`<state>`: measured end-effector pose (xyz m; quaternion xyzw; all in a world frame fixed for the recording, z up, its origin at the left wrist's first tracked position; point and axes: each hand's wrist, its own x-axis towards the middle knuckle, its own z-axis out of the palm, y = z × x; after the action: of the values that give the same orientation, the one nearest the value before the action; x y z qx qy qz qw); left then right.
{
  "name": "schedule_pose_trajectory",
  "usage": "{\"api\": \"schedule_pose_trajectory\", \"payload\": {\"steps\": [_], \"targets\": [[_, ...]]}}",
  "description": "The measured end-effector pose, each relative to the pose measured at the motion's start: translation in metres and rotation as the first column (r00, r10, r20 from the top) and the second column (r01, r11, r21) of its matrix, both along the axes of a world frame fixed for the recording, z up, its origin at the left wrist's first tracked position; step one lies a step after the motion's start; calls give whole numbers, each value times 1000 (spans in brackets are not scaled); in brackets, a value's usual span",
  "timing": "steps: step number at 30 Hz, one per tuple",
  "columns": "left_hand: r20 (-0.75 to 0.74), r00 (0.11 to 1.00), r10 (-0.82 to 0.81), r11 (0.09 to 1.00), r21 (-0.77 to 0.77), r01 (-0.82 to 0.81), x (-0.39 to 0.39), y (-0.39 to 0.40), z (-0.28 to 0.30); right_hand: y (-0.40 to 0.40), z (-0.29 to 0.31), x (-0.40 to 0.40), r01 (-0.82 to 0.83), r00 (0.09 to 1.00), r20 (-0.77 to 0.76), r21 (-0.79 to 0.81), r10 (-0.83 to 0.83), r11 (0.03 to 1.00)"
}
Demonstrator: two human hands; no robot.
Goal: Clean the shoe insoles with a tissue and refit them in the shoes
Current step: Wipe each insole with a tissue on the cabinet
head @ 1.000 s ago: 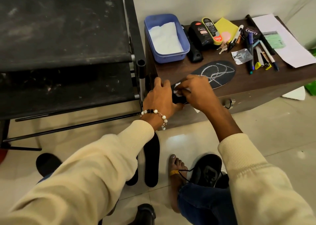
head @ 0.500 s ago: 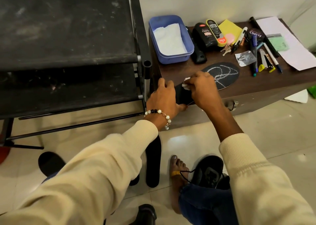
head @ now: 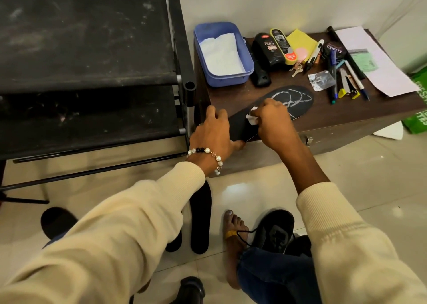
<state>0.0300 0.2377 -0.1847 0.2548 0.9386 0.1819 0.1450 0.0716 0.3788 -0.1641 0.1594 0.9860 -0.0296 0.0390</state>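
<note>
A black insole [head: 293,100] with a white stitched pattern lies flat on the dark wooden table [head: 335,114], its heel end over the front edge. My left hand [head: 213,133] pinches that heel end and holds it down. My right hand [head: 272,121] presses a small white tissue [head: 251,118] onto the middle of the insole. On the floor below, another black insole [head: 200,220] lies beside my left sleeve, and a black shoe [head: 275,231] with loose laces sits by my bare foot [head: 233,236].
A blue tub [head: 247,61] with white tissues stands at the table's back left, next to polish bottles [head: 268,51], pens, keys and papers [head: 369,58]. A black fabric shoe rack [head: 87,56] fills the left. More dark footwear lies on the floor at left and bottom.
My right hand has slid the tissue along the insole from the heel toward the middle. My left hand keeps its hold on the heel end.
</note>
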Motion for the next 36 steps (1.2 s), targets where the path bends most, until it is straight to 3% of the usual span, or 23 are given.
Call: {"api": "schedule_pose_trajectory", "payload": {"steps": [6, 14, 21, 26, 32, 34, 36], "targets": [[3, 1000, -7, 1000, 7, 7, -1, -1, 2, -7, 6, 3, -247, 967, 35, -105, 252, 963], [14, 1000, -1, 1000, -25, 1, 1, 0, 5, 8, -3, 14, 49, 998, -30, -16, -49, 999], [-2, 1000, -6, 999, -37, 6, 2, 0, 6, 0, 10, 17, -241, 970, -1, -163, 244, 957], [9, 1000, 0, 999, -43, 0, 2, 0, 6, 13, 4, 19, -13, 1000, -15, -49, 12, 999], [-1, 1000, -1, 999, -36, 1, 2, 0, 5, -3, 12, 17, -252, 965, 25, -161, 260, 954], [-6, 1000, 1, 999, -38, -1, 2, 0, 4, 6, 15, 21, -232, 971, 6, -193, 238, 953], [-11, 1000, 2, 999, -42, -2, 2, 0, 4, 15, 13, 24, -93, 996, -23, -188, 90, 978]]}}
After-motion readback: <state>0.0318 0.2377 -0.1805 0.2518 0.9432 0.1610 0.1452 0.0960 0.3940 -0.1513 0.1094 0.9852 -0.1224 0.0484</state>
